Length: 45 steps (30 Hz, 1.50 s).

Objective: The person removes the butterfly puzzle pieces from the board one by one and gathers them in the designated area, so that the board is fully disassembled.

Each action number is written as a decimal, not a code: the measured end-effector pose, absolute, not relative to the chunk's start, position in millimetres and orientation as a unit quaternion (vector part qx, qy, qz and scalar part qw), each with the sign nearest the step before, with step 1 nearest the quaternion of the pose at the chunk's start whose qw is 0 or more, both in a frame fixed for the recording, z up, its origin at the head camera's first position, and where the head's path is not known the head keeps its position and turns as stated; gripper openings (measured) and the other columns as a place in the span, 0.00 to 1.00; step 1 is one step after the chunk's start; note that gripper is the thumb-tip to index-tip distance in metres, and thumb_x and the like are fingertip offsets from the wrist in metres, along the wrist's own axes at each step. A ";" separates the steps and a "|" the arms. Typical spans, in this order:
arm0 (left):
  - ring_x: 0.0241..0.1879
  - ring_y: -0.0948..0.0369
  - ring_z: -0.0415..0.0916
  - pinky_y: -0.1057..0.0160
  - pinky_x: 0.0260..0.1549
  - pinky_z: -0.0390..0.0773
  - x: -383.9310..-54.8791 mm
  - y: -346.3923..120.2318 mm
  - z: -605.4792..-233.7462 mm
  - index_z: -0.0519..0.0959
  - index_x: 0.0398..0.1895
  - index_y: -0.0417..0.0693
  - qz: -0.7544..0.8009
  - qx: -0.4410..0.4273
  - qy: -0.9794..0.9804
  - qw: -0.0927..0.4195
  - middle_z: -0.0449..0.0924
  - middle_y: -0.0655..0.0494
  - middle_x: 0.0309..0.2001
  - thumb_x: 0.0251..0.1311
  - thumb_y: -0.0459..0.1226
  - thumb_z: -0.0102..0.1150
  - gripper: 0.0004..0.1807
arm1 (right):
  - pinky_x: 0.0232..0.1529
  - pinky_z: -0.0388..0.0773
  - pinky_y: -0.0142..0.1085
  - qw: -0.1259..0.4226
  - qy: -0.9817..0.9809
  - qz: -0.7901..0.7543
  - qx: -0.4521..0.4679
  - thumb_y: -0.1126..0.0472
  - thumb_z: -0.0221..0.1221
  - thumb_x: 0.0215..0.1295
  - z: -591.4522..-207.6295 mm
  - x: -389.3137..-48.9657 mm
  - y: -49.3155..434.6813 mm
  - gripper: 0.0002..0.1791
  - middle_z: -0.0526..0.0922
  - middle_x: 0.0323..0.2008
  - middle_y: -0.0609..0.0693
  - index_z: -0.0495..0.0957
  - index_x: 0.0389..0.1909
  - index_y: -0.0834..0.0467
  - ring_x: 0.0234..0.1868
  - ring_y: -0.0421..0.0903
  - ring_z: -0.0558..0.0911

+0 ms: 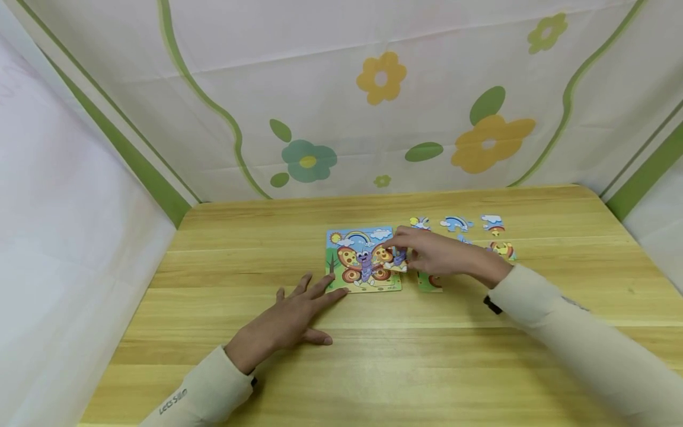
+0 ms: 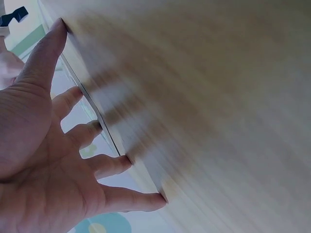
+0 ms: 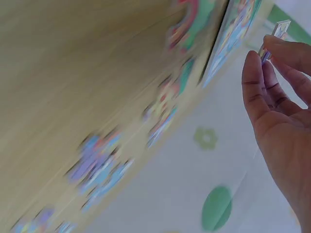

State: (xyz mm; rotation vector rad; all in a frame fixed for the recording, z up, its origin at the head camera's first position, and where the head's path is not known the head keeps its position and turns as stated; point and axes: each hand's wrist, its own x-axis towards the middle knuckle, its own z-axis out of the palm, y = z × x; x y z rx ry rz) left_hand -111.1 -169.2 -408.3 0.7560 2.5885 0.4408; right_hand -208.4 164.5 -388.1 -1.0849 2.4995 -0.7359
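Observation:
A butterfly picture puzzle board [image 1: 363, 281] lies flat on the wooden table. My right hand [image 1: 434, 252] pinches a puzzle piece [image 1: 397, 264] with purple and yellow on it, over the board's right edge. In the right wrist view that piece [image 3: 280, 30] is seen edge-on between thumb and fingers. My left hand [image 1: 288, 317] rests with fingers spread at the board's lower left corner, and its fingertips [image 2: 127, 160] touch down near the board's edge. A green puzzle piece [image 1: 430, 282] lies just right of the board, below my right hand.
Loose puzzle pieces lie to the right, among them a rainbow piece [image 1: 456, 223], a cloud piece [image 1: 493, 223] and a yellow-red piece [image 1: 503, 249]. A sun piece [image 1: 420, 222] lies above my right hand. A flowered cloth [image 1: 341, 107] hangs behind the table [image 1: 373, 373].

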 end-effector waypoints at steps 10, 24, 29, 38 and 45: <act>0.83 0.33 0.40 0.13 0.61 0.53 -108.9 -168.7 -405.7 0.58 0.84 0.68 0.156 0.270 0.928 0.202 0.44 0.53 0.87 0.64 0.54 0.69 0.46 | 0.36 0.75 0.31 0.102 0.898 -0.232 -0.358 0.82 0.55 0.61 -386.6 -192.8 225.3 0.29 0.80 0.49 0.50 0.81 0.63 0.62 0.43 0.46 0.76; 0.83 0.33 0.39 0.13 0.62 0.52 -109.5 -168.8 -406.5 0.58 0.84 0.68 0.159 0.271 0.927 0.203 0.44 0.53 0.87 0.64 0.55 0.68 0.46 | 0.51 0.80 0.46 0.062 0.909 -0.174 -0.374 0.81 0.62 0.55 -413.2 -171.7 274.0 0.30 0.82 0.52 0.45 0.84 0.57 0.55 0.53 0.47 0.79; 0.83 0.33 0.40 0.13 0.61 0.53 -109.4 -168.8 -405.9 0.58 0.84 0.67 0.158 0.275 0.927 0.200 0.44 0.53 0.87 0.64 0.54 0.68 0.46 | 0.55 0.80 0.54 0.063 0.910 -0.174 -0.372 0.82 0.62 0.55 -417.4 -171.7 280.5 0.31 0.82 0.56 0.47 0.84 0.57 0.53 0.58 0.54 0.80; 0.83 0.33 0.40 0.13 0.62 0.53 -109.6 -168.2 -405.6 0.59 0.83 0.67 0.160 0.272 0.927 0.201 0.44 0.53 0.87 0.64 0.54 0.68 0.46 | 0.58 0.78 0.60 0.062 0.908 -0.178 -0.375 0.82 0.62 0.56 -418.6 -171.9 284.0 0.31 0.82 0.59 0.51 0.84 0.57 0.52 0.62 0.60 0.79; 0.83 0.33 0.38 0.13 0.62 0.51 -109.9 -168.2 -405.8 0.58 0.84 0.67 0.165 0.269 0.926 0.208 0.43 0.53 0.87 0.64 0.55 0.68 0.46 | 0.53 0.80 0.50 0.023 0.901 -0.171 -0.398 0.82 0.65 0.54 -413.0 -172.1 279.7 0.31 0.82 0.53 0.45 0.84 0.56 0.53 0.55 0.49 0.80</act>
